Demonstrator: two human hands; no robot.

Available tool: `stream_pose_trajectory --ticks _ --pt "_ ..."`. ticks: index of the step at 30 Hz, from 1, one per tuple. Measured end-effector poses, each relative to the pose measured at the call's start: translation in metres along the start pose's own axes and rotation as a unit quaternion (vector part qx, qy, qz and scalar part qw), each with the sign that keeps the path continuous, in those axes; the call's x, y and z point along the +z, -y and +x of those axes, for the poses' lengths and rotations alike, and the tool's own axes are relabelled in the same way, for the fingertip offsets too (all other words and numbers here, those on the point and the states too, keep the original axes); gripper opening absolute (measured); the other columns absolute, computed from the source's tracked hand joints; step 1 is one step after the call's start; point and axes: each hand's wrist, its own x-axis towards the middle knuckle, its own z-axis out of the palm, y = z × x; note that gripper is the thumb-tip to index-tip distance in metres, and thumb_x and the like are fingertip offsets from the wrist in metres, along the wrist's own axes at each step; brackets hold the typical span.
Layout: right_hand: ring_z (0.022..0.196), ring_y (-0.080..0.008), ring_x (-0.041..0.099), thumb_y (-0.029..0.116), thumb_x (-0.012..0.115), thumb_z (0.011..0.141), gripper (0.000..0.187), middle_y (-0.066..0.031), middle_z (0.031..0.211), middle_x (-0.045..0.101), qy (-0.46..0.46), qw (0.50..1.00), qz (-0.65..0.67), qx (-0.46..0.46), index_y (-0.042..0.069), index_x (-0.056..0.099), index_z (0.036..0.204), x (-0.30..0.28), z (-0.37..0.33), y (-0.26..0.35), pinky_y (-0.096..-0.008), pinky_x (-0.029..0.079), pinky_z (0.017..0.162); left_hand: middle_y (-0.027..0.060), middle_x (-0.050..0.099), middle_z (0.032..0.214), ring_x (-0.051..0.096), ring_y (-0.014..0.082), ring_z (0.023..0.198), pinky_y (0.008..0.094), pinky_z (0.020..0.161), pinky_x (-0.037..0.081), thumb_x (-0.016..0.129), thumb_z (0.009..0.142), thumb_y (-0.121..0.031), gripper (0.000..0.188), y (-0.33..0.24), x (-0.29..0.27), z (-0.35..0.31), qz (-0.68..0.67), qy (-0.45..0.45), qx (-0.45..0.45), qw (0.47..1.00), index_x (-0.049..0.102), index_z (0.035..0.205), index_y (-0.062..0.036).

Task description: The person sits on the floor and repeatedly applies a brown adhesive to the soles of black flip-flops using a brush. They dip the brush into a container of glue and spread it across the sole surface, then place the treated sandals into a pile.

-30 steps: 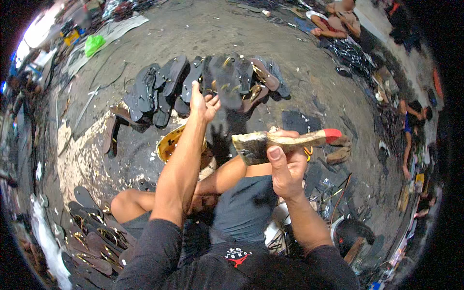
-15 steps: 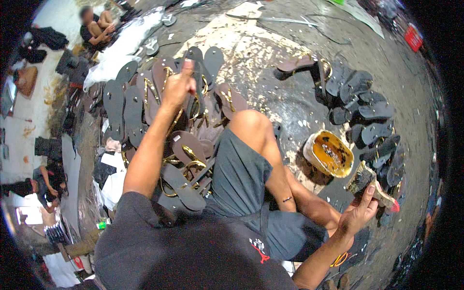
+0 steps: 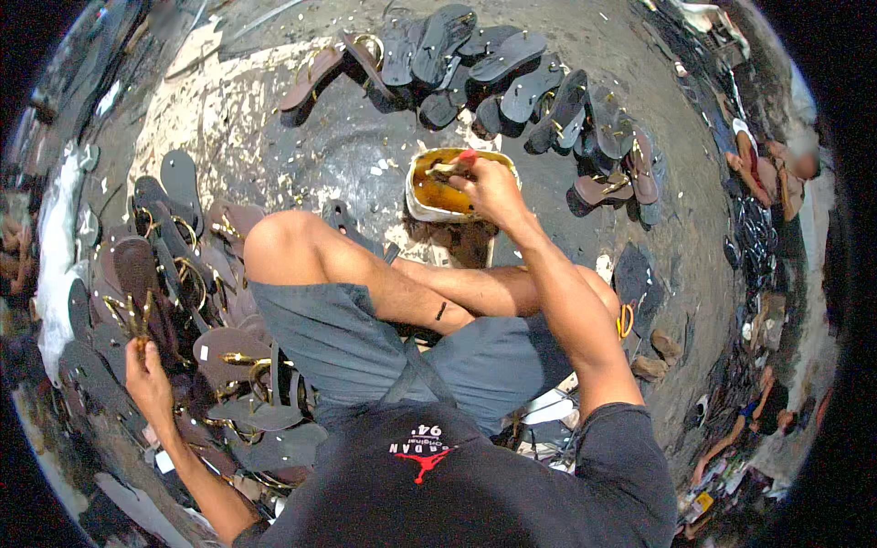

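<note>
My left hand (image 3: 149, 379) pinches a gold Y-shaped sandal strap (image 3: 137, 321) at the left. Behind the strap is a brown sole (image 3: 135, 263); whether the two are joined I cannot tell. My right hand (image 3: 494, 192) is closed around a red-tipped brush (image 3: 448, 170) and reaches over a whitish tub (image 3: 448, 218). Amber, glue-like liquid (image 3: 429, 194) with dark specks fills part of the tub. The brush's bristle end is down inside the tub, partly hidden.
Many brown and black sandals (image 3: 239, 352) with gold straps crowd my left side. Dark soles (image 3: 507, 57) curve around beyond the tub. My bent knee (image 3: 283, 245) stands between the hands. Orange-handled scissors (image 3: 625, 321) lie right of my leg. Other people sit at the far right.
The view has turned to the right. My right hand has brought the brush from beside the tub into it. My left hand, earlier raised over the sandals, now holds the gold strap nearer me.
</note>
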Motion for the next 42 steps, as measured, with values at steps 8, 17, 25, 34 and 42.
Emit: stream_pose_trajectory --ticks 8,17,25,34,42 --pt "0.103 -0.0138 0.065 0.018 0.075 0.089 0.030 -0.0067 0.109 0.073 -0.177 0.917 0.355 -0.035 0.004 0.069 0.115 -0.062 -0.013 0.000 -0.0316 0.051 0.089 0.0055 0.057 0.099 0.051 0.0110 0.080 0.0248 0.077 0.044 0.046 0.106 -0.017 0.042 -0.075 -0.013 0.027 -0.618 -0.188 -0.044 0.762 0.041 0.147 -0.0085" --pt "0.093 -0.0259 0.065 0.021 0.073 0.088 0.025 -0.0089 0.106 0.070 -0.263 0.959 0.100 0.019 0.012 0.070 0.112 -0.144 -0.108 -0.058 -0.0399 0.052 0.082 0.0135 0.055 0.138 0.051 0.0261 0.126 0.0373 0.105 0.039 0.070 0.090 -0.024 0.048 -0.169 0.059 -0.004 -0.220 0.138 0.151 0.954 0.062 0.132 -0.0040" --pt "0.097 -0.0104 0.063 0.025 0.070 0.095 0.030 -0.0013 0.111 0.068 -0.303 0.687 0.658 0.049 0.012 0.063 0.122 -0.131 -0.072 0.046 -0.0303 0.053 0.080 0.0200 0.052 0.145 0.049 0.0328 0.134 0.0411 0.111 0.037 0.085 0.074 -0.031 0.076 -0.203 0.057 0.026 -0.185 0.034 0.317 0.930 0.055 0.138 -0.0015" --pt "0.101 -0.0220 0.066 0.009 0.069 0.093 0.022 -0.0106 0.108 0.069 -0.217 0.818 0.505 -0.172 0.004 0.066 0.114 -0.053 -0.063 0.199 -0.0343 0.051 0.088 0.0111 0.064 0.126 0.064 0.0236 0.112 0.0403 0.098 0.052 0.054 0.097 -0.056 0.066 -0.284 0.073 -0.037 -0.821 0.274 -0.128 0.485 0.052 0.137 -0.0048" --pt "0.100 -0.0278 0.066 0.004 0.076 0.084 0.026 -0.0121 0.106 0.070 -0.145 0.852 0.407 -0.297 0.005 0.068 0.108 -0.049 -0.104 0.187 -0.0390 0.050 0.091 0.0106 0.066 0.123 0.061 0.0260 0.115 0.0449 0.106 0.044 0.043 0.100 -0.060 0.057 -0.278 0.082 -0.025 -0.841 0.376 -0.067 0.383 0.066 0.119 -0.0109"
